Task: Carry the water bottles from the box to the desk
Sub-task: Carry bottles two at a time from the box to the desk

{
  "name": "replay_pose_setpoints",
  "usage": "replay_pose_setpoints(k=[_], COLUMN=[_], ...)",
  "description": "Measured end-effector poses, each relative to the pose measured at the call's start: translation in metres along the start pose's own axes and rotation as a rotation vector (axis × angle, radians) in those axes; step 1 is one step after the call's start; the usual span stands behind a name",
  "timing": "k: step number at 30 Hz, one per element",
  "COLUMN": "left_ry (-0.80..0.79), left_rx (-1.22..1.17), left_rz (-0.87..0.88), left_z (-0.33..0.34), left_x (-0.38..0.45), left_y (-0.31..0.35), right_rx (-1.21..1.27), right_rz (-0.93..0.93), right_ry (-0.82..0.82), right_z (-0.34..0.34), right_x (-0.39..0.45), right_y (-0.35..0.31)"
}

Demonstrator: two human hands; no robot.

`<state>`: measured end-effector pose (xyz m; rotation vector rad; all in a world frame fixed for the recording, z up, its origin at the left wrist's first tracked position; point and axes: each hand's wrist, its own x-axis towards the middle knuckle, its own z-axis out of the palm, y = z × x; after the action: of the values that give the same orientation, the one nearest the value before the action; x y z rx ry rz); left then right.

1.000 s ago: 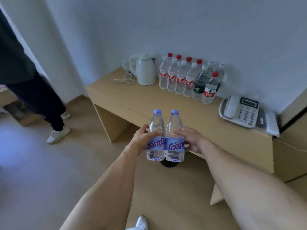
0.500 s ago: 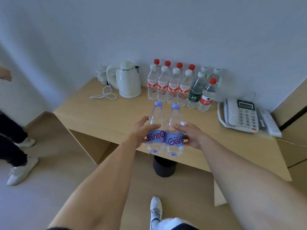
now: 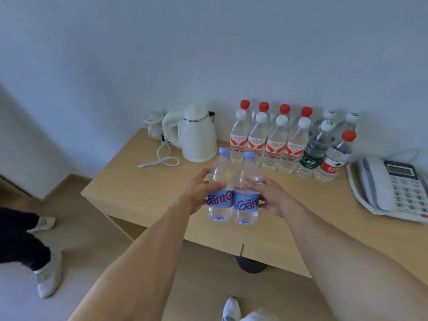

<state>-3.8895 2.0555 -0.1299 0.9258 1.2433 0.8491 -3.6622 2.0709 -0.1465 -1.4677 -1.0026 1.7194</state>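
Head view: both forearms extended forward over the worktop [image 3: 129, 191] front edge. Left hand [image 3: 199, 195] and right hand [image 3: 269, 196] press two blue-capped bottles [image 3: 232, 195] together, fingers curled round them, upright, above the surface. Twelve bottles [image 3: 294, 140] stand at the wall; one kettle [image 3: 196, 135], one telephone [image 3: 391, 186].
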Motion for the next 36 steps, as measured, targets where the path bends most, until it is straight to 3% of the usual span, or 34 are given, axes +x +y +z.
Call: replay_pose_setpoints(k=[8, 19, 22, 27, 36], left_ry=[-0.141, -0.374, -0.313, -0.249, -0.136], left_rx=[-0.034, 0.254, 0.392, 0.418, 0.489], left_rz=[0.070, 0.214, 0.270, 0.286, 0.307], left_z=[-0.029, -0.016, -0.013, -0.014, -0.015], left_x=[0.046, 0.108, 0.115, 0.123, 0.119], left_y=[0.018, 0.042, 0.042, 0.034, 0.025], right_rx=[-0.036, -0.096, -0.171, -0.294, -0.371], right_rz=[-0.087, -0.229, -0.262, -0.289, -0.276], right_ry=[0.094, 0.273, 0.331, 0.371, 0.303], right_z=[0.012, -0.011, -0.011, -0.011, -0.014], right_x=[0.035, 0.032, 0.033, 0.038, 0.047], right_y=[-0.023, -0.044, -0.044, -0.041, -0.034])
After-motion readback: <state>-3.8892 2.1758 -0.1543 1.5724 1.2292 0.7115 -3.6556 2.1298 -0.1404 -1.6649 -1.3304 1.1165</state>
